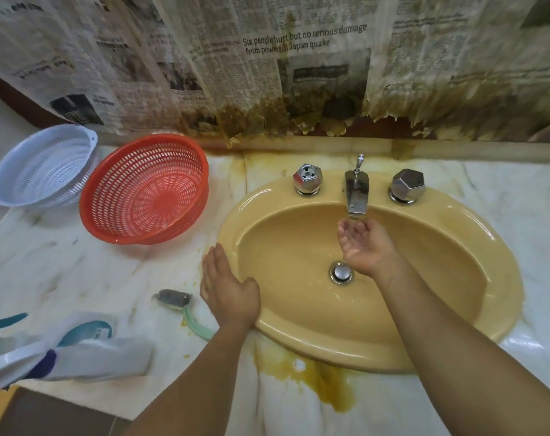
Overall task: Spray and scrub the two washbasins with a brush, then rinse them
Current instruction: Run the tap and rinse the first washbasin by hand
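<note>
A yellow oval washbasin (456, 247) is set in a white marble counter, with a chrome spout (356, 196) between two chrome knobs and a drain plug (341, 272) at the bottom. My right hand (363, 245) is cupped palm up right under the spout, holding nothing. My left hand (226, 287) rests flat on the basin's left rim, fingers straight. A scrub brush (176, 299) with a pale green handle lies on the counter just left of my left hand. A spray bottle (78, 350) lies on its side at the lower left.
A red plastic colander (144, 190) and a white one (44, 165) sit on the counter at the left. Stained newspaper (298, 58) covers the wall behind. Yellow-brown stains (324, 382) mark the counter (519, 190) in front of and behind the basin.
</note>
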Available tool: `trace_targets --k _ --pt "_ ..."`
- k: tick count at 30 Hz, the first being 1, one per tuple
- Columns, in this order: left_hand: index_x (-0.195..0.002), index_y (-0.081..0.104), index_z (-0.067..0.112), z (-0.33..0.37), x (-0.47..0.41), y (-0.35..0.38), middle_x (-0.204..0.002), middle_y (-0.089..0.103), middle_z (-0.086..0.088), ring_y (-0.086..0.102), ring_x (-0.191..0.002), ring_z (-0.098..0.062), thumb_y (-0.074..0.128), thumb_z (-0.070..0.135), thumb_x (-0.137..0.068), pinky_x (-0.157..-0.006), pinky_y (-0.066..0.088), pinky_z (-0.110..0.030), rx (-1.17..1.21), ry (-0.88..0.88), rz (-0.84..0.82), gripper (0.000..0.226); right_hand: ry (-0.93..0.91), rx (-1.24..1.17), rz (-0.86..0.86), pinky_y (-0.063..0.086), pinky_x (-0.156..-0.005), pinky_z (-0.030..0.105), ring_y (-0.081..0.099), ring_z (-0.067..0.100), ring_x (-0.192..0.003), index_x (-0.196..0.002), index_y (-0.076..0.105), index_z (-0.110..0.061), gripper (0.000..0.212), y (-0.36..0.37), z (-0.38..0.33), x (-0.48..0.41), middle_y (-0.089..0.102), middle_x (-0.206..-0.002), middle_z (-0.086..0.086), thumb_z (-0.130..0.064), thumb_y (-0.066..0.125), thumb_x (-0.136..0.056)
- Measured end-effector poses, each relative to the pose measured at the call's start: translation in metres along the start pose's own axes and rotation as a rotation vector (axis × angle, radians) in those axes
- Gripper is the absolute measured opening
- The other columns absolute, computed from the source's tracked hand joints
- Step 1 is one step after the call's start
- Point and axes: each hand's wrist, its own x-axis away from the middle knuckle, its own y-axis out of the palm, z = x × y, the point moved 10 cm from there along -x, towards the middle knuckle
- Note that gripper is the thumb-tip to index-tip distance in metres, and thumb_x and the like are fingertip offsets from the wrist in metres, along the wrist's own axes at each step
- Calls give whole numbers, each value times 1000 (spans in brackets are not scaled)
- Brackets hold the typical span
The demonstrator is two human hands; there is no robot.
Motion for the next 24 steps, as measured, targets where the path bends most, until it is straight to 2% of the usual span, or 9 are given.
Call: trace_targets --k 2,5,8,11,13,16,19,21,24 --pt "-163 24 21 1 -1 0 -168 23 -3 15 -156 -21 68 10 -75 -125 11 -47 -9 3 -4 99 -9 6 -14 61 -54 26 72 21 -59 -78 56 -11 31 4 -3 4 71 -69 11 -26 52 -104" --pt "-162 25 18 3 -1 0 -168 24 -5 15 -156 -21 68 10 -75 -124 12 -47 -14 20 -9 98 -26 55 -43 62 -62 25 71 19 -63 -88 66 -4 31 7 -3 15 70 -75 11 -25 52 -104" --pt "-162 26 16 5 -1 -1 -168 24 -6 15 -157 -22 63 13 -74 -124 12 -46 -15 37 -17 95 -44 37 -52 62 -59 27 73 20 -62 -91 66 0 26 4 5 31 72 -75 11 -17 51 -103" --pt "-162 26 13 8 -1 -3 -167 24 -9 16 -156 -25 65 9 -74 -124 13 -48 -18 50 -44 96 -55 33 -51 62 -66 27 73 21 -62 -96 68 1 28 -2 21 55 72 -77 13 -17 49 -104" --pt "-162 23 12 9 0 -4 -167 21 -10 14 -156 -27 65 10 -74 -124 13 -49 -21 59 -80 98 -79 46 -36 63 -61 29 74 23 -65 -98 69 3 29 -6 34 71 72 -82 16 -18 49 -105" --pt "-164 9 11 7 -2 2 -171 8 -12 0 -158 -29 65 17 -80 -125 5 -46 -35 80 -209 101 -111 50 -12 61 -57 30 75 26 -70 -97 69 6 25 -12 57 92 72 -87 18 -13 52 -102" --pt "-164 -6 11 -1 -9 9 -171 -11 -13 -13 -158 -28 67 36 -93 -126 -3 -42 -66 136 -432 104 -138 31 -12 62 -57 31 76 28 -69 -98 67 8 23 -16 78 111 74 -81 19 -11 53 -101" --pt "-164 2 10 -5 -11 3 -171 -11 -15 -10 -158 -29 63 44 -97 -127 3 -43 -80 234 -547 97 -152 15 -3 63 -58 32 76 28 -68 -98 66 8 25 -20 87 120 74 -79 18 -11 51 -101" --pt "-159 31 16 4 3 -14 -173 -2 -10 -4 -159 -26 64 53 -95 -128 6 -45 -144 509 -609 81 -167 4 25 63 -58 33 76 29 -71 -101 66 8 25 -30 97 132 73 -93 20 -11 51 -101"
